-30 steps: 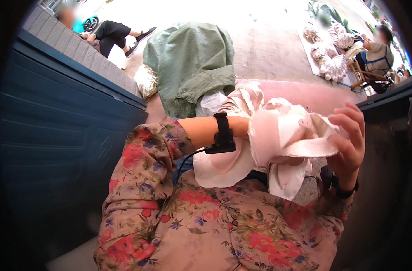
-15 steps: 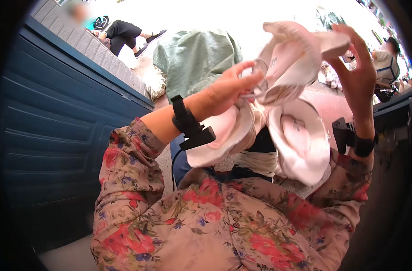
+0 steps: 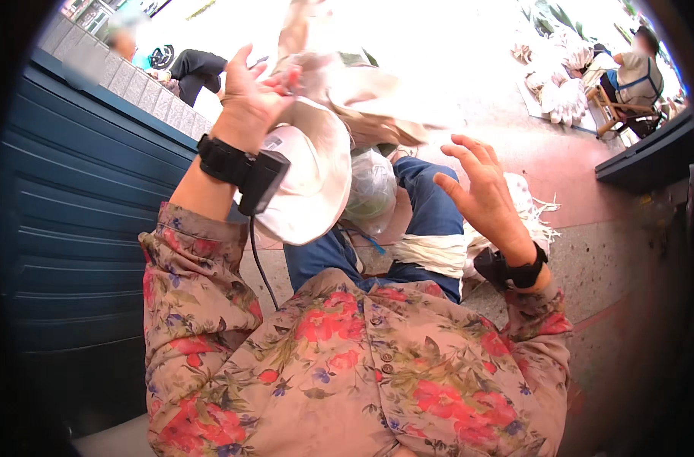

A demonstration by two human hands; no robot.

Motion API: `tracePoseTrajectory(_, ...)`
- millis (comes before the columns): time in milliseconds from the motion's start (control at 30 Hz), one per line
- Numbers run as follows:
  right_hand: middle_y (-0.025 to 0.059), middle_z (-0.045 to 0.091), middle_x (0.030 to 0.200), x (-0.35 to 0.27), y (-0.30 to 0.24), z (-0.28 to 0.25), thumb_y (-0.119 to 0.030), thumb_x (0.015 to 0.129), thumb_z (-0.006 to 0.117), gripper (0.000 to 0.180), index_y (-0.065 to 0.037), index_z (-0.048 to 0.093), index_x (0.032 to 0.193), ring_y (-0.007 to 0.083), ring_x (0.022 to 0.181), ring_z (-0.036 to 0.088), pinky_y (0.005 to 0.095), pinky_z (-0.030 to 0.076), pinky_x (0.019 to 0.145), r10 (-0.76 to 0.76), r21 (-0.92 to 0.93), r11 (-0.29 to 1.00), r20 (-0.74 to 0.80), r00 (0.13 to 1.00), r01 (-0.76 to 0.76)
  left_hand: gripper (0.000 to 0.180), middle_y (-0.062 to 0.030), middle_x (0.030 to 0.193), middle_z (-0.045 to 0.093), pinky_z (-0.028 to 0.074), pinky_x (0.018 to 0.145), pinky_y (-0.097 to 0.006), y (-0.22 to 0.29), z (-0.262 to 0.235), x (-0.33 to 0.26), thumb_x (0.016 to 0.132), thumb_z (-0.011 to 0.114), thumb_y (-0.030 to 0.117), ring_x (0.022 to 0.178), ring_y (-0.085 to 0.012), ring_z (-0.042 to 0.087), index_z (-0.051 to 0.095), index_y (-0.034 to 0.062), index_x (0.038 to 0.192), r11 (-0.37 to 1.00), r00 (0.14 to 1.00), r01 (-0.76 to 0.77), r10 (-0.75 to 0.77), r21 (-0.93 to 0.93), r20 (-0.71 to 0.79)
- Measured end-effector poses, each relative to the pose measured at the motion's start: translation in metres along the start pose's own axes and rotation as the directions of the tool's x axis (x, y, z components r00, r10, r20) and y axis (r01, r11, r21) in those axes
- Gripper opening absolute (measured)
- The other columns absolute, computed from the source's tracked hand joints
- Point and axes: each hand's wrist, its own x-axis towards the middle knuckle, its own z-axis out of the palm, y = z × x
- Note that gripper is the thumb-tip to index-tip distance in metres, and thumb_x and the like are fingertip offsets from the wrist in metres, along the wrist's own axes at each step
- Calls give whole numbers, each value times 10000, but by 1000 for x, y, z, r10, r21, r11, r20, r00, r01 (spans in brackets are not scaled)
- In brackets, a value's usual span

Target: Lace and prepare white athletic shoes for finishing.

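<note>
My left hand (image 3: 248,103) is raised at the upper left, its fingers apart and their tips smeared by motion against pale fabric. Beside and below that wrist is a cream wide-brimmed cloth hat (image 3: 316,171), its hollow side showing. More pale hats or cloth pieces (image 3: 362,87) blur together beyond it; how they join the near hat cannot be made out. Over my right knee my right hand (image 3: 484,186) is open, fingers spread, with nothing in it. White cloth strips (image 3: 430,255) are wrapped round my right thigh.
A clear plastic bag (image 3: 372,190) stands between my knees. Pale stringy cloth (image 3: 523,209) lies beyond my right wrist. A dark blue panel (image 3: 95,213) borders the left side. One person (image 3: 194,72) sits at far left, another (image 3: 638,76) at far right near white bundles (image 3: 560,91).
The hats have swung from in front of me to the left and away. My right hand has let go of them and come down nearer; my left hand has moved left and its fingers have spread.
</note>
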Motion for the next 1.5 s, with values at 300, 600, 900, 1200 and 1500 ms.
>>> tracePoseTrajectory(300,168,565,977,-13,48,-12,-170,743,616,287,13,565,958,279,923,534,327,413,808,191,197,965,-77,979,-173,493,-178,970,469,327,876,-536,58,-40,-7,778,514,303,812,-297,497,313,37,1141,973,961,-227,232,48,-149)
tracePoseTrajectory(600,193,498,1096,-53,27,98,-295,708,662,629,47,390,1161,293,1010,488,340,379,876,194,485,811,305,932,-328,284,-84,747,480,380,736,-460,-26,-78,14,750,544,260,625,-228,479,417,66,914,997,988,-63,55,-53,-146)
tracePoseTrajectory(900,141,376,1240,-156,94,91,-371,539,736,848,-55,354,1227,316,1163,337,431,306,926,74,-99,994,381,922,-39,344,-122,914,457,339,860,-486,-27,-105,15,784,495,256,815,-277,490,380,30,1017,998,974,-57,47,-41,-223)
tracePoseTrajectory(1200,94,483,850,-171,90,123,-212,639,622,401,-49,506,986,256,827,477,366,379,716,56,-174,985,221,974,-17,392,-149,998,427,295,896,-495,-63,-86,25,766,504,262,868,-282,470,362,54,1067,992,974,126,-119,23,-195)
tracePoseTrajectory(1500,105,489,806,-170,73,102,-209,672,590,341,-40,511,958,273,770,479,361,390,673,-58,-59,996,173,983,69,393,-145,1012,401,316,871,-483,-79,-103,32,764,504,265,820,-259,454,370,51,1064,982,936,186,-174,12,-306)
